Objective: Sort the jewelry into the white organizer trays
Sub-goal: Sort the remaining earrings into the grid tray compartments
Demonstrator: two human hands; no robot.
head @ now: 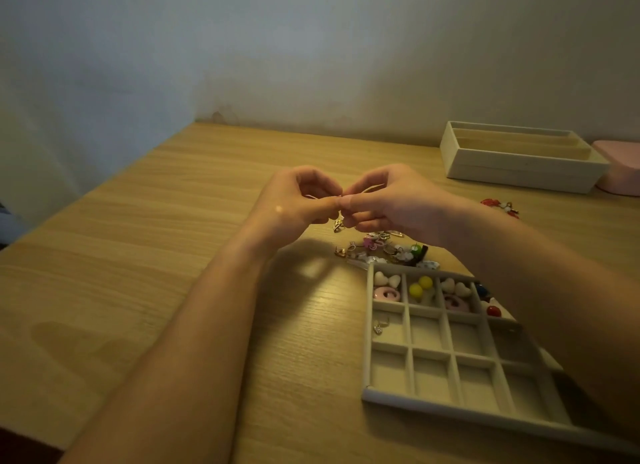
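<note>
Gridded white tray [381, 396] sits on the worktop [138, 255], nearest the viewer. Its far row holds hearts, pink rings, yellow balls and a red ball. One silver earring [379, 326] lies in the left cell of its middle row. Loose jewelry pile [384, 248] lies just beyond the tray's far edge. Above that pile the left hand [298, 203] and right hand [388, 200] meet, both pinching a thin gold piece [338, 223] with its charm dangling. Farther beyond the tray, to the right: red piece [502, 207], deep white tray [519, 172], pink box [620, 169].
</note>
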